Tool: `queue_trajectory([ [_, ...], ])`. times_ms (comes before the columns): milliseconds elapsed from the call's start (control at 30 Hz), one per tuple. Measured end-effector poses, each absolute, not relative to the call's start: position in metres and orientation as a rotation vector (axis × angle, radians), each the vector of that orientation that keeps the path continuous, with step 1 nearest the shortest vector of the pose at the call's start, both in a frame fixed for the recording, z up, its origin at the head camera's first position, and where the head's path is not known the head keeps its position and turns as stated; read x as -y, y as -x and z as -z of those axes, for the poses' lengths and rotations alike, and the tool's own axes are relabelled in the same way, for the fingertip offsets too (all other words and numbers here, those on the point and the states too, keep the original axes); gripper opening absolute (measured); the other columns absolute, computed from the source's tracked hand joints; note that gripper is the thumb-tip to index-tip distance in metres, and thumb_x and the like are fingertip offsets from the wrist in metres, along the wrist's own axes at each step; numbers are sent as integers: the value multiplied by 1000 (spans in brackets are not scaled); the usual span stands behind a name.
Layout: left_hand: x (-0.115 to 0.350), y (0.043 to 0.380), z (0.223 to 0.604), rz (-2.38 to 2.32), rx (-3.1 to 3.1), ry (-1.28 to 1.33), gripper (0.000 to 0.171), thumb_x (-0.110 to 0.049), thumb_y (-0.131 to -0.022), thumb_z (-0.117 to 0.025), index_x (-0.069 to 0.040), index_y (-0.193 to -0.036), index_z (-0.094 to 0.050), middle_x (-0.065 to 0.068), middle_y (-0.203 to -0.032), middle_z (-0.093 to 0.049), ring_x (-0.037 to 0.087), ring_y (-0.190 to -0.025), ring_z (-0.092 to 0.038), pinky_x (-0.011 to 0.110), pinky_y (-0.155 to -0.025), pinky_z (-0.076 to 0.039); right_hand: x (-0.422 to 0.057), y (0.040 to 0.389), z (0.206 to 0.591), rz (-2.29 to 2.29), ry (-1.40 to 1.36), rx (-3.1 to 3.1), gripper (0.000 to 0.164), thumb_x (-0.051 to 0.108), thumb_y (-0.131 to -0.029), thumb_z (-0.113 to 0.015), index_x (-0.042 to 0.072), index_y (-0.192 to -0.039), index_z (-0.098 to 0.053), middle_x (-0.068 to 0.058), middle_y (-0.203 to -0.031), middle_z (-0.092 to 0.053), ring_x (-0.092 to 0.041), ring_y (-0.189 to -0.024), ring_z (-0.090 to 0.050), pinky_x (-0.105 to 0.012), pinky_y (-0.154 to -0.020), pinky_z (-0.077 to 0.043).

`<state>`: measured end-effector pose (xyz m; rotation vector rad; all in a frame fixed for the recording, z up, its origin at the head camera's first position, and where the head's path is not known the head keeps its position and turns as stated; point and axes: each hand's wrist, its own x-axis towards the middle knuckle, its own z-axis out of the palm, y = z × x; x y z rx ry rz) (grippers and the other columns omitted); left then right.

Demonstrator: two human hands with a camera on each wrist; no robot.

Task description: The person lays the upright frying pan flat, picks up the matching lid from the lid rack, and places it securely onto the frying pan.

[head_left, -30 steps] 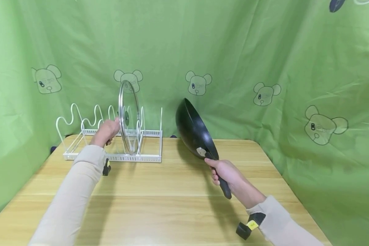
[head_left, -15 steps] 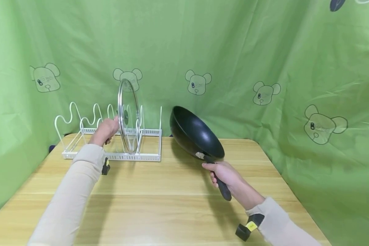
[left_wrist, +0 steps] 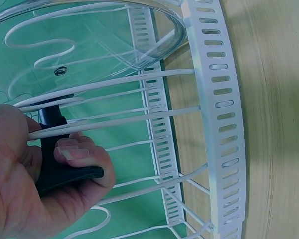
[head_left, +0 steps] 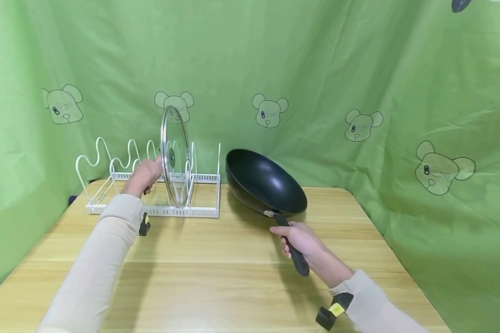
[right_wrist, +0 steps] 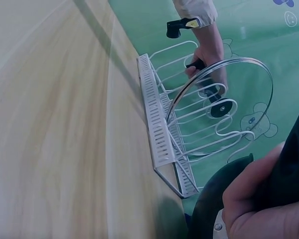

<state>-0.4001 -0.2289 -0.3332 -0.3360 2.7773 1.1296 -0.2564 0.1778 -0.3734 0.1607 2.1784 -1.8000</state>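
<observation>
My left hand (head_left: pixel 145 175) grips the black knob (left_wrist: pixel 55 164) of a glass pot lid (head_left: pixel 179 138), its fingers curled around it in the left wrist view. The lid stands upright between the wires of a white rack (head_left: pixel 204 212). On the right, my right hand (head_left: pixel 301 238) holds a black wok (head_left: pixel 266 180) by its handle (head_left: pixel 297 261). The wok's inside faces up and tilts toward the right. Whether its underside touches the table cannot be told. In the right wrist view, only a dark part of the wok (right_wrist: pixel 214 199) shows beside the hand.
The wooden table (head_left: pixel 191 282) spreads out in front of the rack and wok. A green curtain (head_left: pixel 308 55) with bear drawings hangs behind and on both sides. The rack's left wire dividers (head_left: pixel 97 152) stand beside my left hand.
The wok has tipped from nearly on its side to mostly face up, its far rim moving left and down. My right hand has shifted slightly left and nearer. The left hand and lid stay put.
</observation>
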Motion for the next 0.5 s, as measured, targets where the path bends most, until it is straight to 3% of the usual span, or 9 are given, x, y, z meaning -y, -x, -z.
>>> queue_trajectory([
  [500,228,400,335,-1145,-2770,328,82,-57,-105,-9,11,-125,-50,7,-73,-49,13,-49,-49,27,-48,-44,-170,258,391,1827,-212,-2159,39,15,-94,-66,0,-121,-42,1,-66,-43,-8,-48,-42,-21,-45,-40],
])
